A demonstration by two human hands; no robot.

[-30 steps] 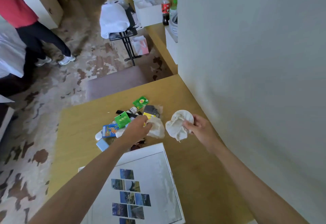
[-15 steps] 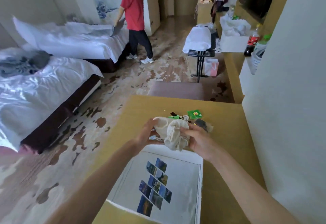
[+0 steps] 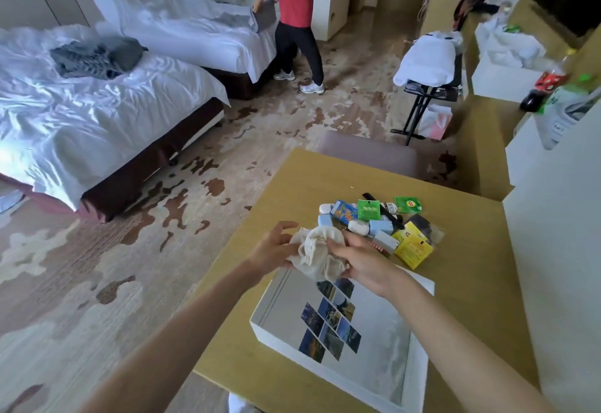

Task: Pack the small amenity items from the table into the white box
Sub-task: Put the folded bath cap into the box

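Note:
A white box (image 3: 374, 341) with photo tiles on its closed lid lies on the wooden table (image 3: 468, 282) in front of me. Just above its far edge I hold a bundle of cream cloth pouches (image 3: 320, 255) between both hands: my left hand (image 3: 274, 250) grips its left side, my right hand (image 3: 361, 258) its right side. Beyond them lies a heap of small amenity items (image 3: 374, 220): green tea sachets, a blue packet, pale blue and white tubes, a black comb. A yellow packet (image 3: 413, 248) lies at the heap's right.
A white wall (image 3: 559, 266) borders the table on the right. A padded stool (image 3: 367, 152) stands at the far edge. Two white beds (image 3: 97, 94) are at the left, and a person in a red shirt (image 3: 296, 19) stands by the far one. A luggage rack (image 3: 426, 87) stands behind.
My hands came together, joining the two cream pouches into one bundle, and drew back over the box's far edge. My head lifted and turned left, bringing the beds into view.

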